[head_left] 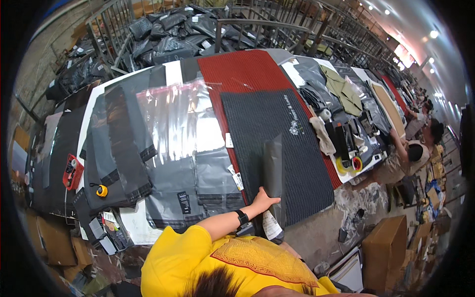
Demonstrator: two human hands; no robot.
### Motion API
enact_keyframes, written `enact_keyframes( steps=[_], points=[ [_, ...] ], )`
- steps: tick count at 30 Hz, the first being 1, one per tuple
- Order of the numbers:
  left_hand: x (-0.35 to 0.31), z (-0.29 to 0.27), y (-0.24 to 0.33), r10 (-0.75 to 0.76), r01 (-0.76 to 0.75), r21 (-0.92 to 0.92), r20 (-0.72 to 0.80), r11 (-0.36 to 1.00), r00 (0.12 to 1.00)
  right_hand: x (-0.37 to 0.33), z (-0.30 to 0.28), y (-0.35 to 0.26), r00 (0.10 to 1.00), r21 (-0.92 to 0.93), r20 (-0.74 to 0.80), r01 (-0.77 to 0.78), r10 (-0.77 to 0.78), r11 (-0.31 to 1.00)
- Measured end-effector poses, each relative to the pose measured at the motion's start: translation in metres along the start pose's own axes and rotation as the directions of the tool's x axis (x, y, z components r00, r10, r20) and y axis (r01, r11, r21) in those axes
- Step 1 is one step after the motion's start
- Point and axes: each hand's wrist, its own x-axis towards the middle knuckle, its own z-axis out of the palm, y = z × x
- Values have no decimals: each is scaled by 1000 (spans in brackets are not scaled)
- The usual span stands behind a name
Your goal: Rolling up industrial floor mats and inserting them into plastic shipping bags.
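A dark plastic bag (275, 171) is pinched by the left fingers (262, 192) now, a grey ribbed mat (309, 166) spread beyond them; right fingers hidden.

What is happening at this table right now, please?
The person's left hand holds a dark plastic bag over a dark grey ribbed mat; the right hand is hidden. That mat lies over part of a red mat. To the left, shiny clear bags lie flat, and a yellow tape measure sits on more dark bags.
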Motion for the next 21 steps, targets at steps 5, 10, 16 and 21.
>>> enact_keyframes(
  steps=[5, 10, 16, 21],
  points=[
    [-5, -43, 116, 454, -461, -105, -85, 881, 887, -61, -3, -65, 998, -35, -55, -44, 42, 998],
    [-37, -170, 353, 974, -987, 70, -185, 146, 131, -119, 74, -370, 192, 352, -3, 919, -981, 179],
    [-42, -218, 278, 854, -877, 129, -330, 463, 403, 13, 70, -206, 673, -866, 18, 380, -739, 325],
    [22, -255, 50, 227, -133, 321, -279, 938, 933, 20, 86, -56, 803, -992, 124, 123, -583, -43]
  ],
)
